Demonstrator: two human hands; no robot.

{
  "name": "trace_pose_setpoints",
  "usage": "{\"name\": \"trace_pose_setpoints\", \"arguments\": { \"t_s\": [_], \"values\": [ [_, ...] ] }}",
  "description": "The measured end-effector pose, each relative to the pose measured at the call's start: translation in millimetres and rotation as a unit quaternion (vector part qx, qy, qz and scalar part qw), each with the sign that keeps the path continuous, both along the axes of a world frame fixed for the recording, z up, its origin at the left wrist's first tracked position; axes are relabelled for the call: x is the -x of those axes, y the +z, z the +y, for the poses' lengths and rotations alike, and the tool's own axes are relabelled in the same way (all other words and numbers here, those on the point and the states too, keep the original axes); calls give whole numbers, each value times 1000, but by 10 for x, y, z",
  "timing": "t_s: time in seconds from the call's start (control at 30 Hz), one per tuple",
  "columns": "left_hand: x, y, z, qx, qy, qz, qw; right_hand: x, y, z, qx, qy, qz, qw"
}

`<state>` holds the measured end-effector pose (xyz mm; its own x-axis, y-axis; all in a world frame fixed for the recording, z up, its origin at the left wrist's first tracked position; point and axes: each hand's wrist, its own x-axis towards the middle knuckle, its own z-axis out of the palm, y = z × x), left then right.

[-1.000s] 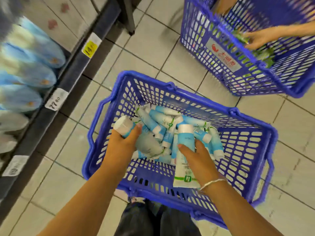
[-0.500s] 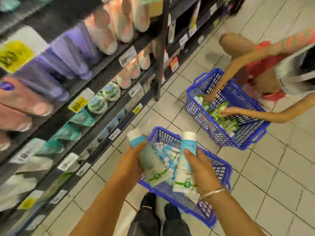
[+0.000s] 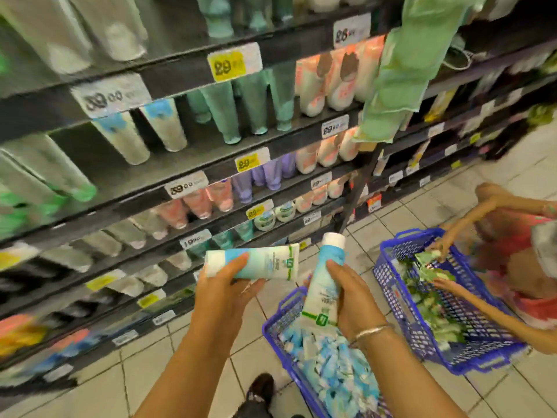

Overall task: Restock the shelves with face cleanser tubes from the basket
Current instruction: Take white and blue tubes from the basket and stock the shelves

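My left hand grips a blue-and-white face cleanser tube lying sideways, its white cap to the left. In my right hand a second tube stands nearly upright, cap on top. Both hands are raised in front of the shelves. Below my right forearm, the blue basket on the floor holds several more blue-and-white tubes.
The dark shelves carry rows of tubes in white, teal, pink and purple, with price tags on the edges. To the right, another person reaches with both hands into a second blue basket of green packets. My shoe stands on the tiled floor.
Both hands have risen out of the basket, each with a tube, up in front of the shelves. The left tube has turned sideways. My view has swung up from the basket toward the shelves.
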<state>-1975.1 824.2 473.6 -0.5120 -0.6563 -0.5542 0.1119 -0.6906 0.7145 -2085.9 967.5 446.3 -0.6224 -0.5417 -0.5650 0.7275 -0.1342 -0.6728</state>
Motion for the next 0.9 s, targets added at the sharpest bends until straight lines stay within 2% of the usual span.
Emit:
{"name": "trace_pose_setpoints", "arguments": {
  "t_s": [0.17,0.33,0.43,0.53,0.63,0.7,0.8,0.9],
  "values": [
    [-376,463,-11,-47,134,93,986,-290,515,-455,93,111,8,989],
    [-968,857,-166,3,150,120,981,-663,990,-922,157,163,23,974],
    [-1504,1106,-375,60,106,81,989,-914,1247,-1201,162,229,63,958],
    [-2098,1348,-620,114,17,-5,993,-1252,1489,-1529,176,296,101,934],
    [-2652,1589,-790,176,-85,-91,977,-1738,1713,-1858,191,365,127,902],
    [-2998,1674,-857,210,-113,-116,964,-2120,1826,-2067,197,405,139,882],
    [-3517,1655,-939,209,-68,-97,971,-2687,1959,-2353,209,433,157,863],
    [-3995,1551,-1053,202,36,-57,977,-3182,2067,-2597,216,413,163,869]
  ]
}}
